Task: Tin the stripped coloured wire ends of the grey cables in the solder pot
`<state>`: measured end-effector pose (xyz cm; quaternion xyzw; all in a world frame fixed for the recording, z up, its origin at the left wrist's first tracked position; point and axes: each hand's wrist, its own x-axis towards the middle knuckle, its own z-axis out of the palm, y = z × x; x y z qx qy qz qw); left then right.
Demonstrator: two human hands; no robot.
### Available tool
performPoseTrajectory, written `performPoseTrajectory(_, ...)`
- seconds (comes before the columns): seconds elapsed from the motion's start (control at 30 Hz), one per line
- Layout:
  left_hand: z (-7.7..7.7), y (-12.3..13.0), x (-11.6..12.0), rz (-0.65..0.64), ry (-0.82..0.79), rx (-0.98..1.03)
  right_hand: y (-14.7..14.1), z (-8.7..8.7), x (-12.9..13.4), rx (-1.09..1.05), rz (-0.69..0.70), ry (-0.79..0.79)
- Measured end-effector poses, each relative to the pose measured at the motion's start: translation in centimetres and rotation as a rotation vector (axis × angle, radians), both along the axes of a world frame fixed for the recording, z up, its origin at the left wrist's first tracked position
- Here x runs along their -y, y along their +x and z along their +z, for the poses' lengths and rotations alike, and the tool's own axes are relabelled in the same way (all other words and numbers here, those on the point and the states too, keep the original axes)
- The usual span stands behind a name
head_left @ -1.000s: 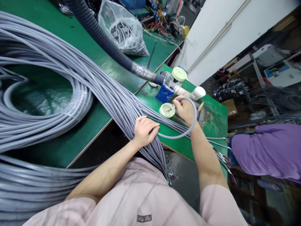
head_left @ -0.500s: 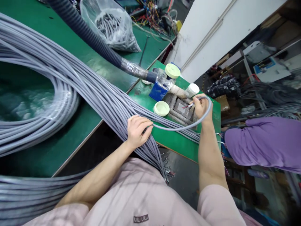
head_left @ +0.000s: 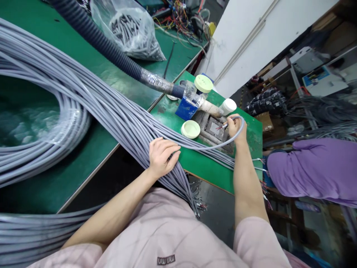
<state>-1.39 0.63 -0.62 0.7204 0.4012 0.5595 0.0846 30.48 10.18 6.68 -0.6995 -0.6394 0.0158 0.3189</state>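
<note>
This is a workshop. Big loops of gray cable lie on the left green table, a fat hose hangs over it, and messy bright wires sit far back.

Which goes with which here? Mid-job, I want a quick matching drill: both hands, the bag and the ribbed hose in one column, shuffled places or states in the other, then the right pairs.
Column one
1. Left hand
2. Right hand
3. Clear bag
4. Ribbed hose

Column two
A. Has a looped cable in its grip
B. Contains short grey pieces
C. Wrapped in silvery tape near its lower end
D. Lies on the cable bundle

Right pairs: 1-D, 2-A, 3-B, 4-C
</note>
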Motion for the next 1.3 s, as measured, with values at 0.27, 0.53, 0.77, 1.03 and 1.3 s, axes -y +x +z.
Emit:
performPoseTrajectory(0.27, 0.1, 0.0, -0.1, -0.021, 0.085, 0.026, -0.1, -0.5, -0.6, 0.039, -0.017, -0.05)
performPoseTrajectory(0.53, 0.1, -0.2, -0.2, -0.042, 0.038, 0.065, -4.3, 3.8, 6.7, 0.061, 0.221, 0.32)
performPoseTrajectory(0.77, 1.5, 1.0, 1.5, -0.321, -0.361, 0.469, -9.8, 2.8, 16.2, 0.077, 0.644, 0.466)
performPoseTrajectory(1.03, 3.5, 3.1, 4.4, -0.836, -1.046, 0.825, -12.6, -1.4, 20.4, -0.022, 0.689, 0.412)
performPoseTrajectory(1.3, 3.3, 3.2, 4.8, -0.874, -1.181, 0.989, -13.4, -3.7, 21.1, -0.158, 0.637, 0.411)
